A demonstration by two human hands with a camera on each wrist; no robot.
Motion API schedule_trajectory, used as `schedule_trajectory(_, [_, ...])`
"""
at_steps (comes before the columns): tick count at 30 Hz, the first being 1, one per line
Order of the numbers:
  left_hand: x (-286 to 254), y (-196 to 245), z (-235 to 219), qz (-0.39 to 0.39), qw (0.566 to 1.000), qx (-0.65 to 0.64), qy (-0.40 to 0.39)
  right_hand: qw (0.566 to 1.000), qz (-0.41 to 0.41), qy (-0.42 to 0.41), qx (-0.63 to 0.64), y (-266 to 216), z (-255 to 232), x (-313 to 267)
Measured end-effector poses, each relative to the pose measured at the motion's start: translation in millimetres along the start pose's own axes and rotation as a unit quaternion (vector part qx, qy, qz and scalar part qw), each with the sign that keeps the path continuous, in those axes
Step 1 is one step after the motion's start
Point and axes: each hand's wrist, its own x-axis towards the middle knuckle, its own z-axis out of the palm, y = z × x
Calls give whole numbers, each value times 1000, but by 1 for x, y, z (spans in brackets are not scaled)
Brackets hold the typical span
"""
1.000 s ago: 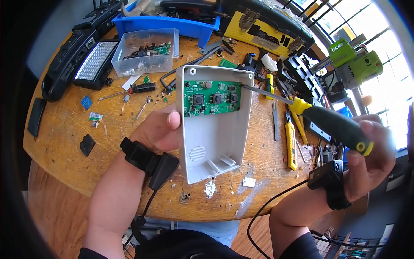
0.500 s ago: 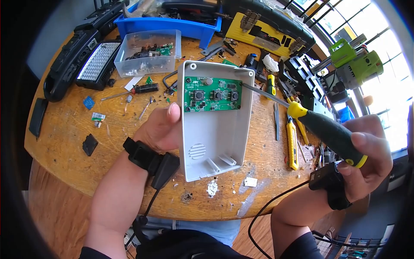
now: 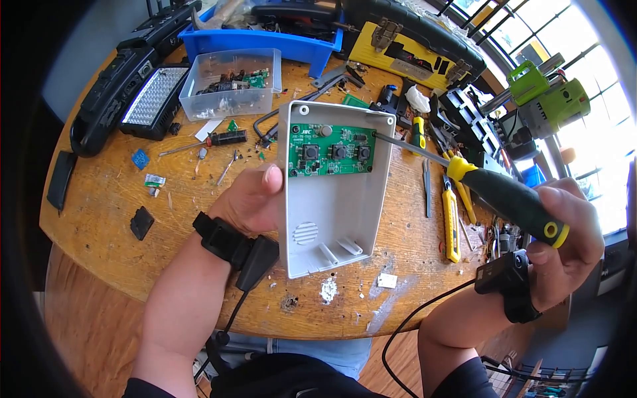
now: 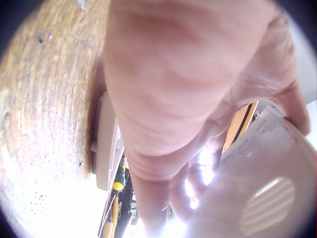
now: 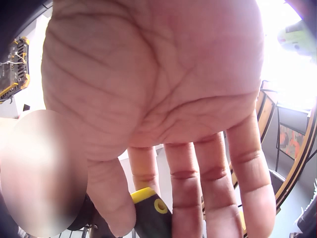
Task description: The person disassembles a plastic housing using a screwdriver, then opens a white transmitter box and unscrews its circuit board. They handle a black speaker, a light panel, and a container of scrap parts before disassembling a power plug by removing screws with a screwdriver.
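Observation:
My left hand (image 3: 249,199) holds a pale grey plastic housing (image 3: 335,215) by its left side, thumb at the rim, tilted up with its hollow inside facing me. A green circuit board (image 3: 322,149) with several black push buttons sits in the upper half of the housing. In my right hand (image 3: 574,229) is a screwdriver (image 3: 507,199) with a black and yellow handle, pinched near the handle's end. Its tip meets the board's upper right corner. The right wrist view shows thumb and fingers around the handle end (image 5: 153,213).
Behind the housing stand a clear box of scrap parts (image 3: 229,99), a blue bin (image 3: 265,43) and a yellow-black toolbox (image 3: 411,53). A yellow utility knife (image 3: 451,225) and a smaller screwdriver (image 3: 225,138) lie on the wooden table (image 3: 199,179). Another pale plastic part (image 4: 105,144) rests on the table.
The screwdriver handle has turned about its axis and the right hand has shifted slightly left, the tip staying at the board's corner. The housing has moved only a little.

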Motion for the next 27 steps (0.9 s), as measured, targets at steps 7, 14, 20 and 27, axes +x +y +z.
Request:
schedule_trajectory(7, [-2,-2,-3,5,997,-61,-42,996,56,57,39,-7,9,-6])
schedule_trajectory(14, [-2,0,-2,-6,999,-32,-36,997,31,47,62,-6,9,-5])
schedule_trajectory(20, [-3,0,-2,-14,999,-22,-37,989,102,77,72,-13,15,-3])
schedule_trajectory(27, [-4,0,-2,-12,999,-26,-34,983,134,93,79,-17,15,-5])
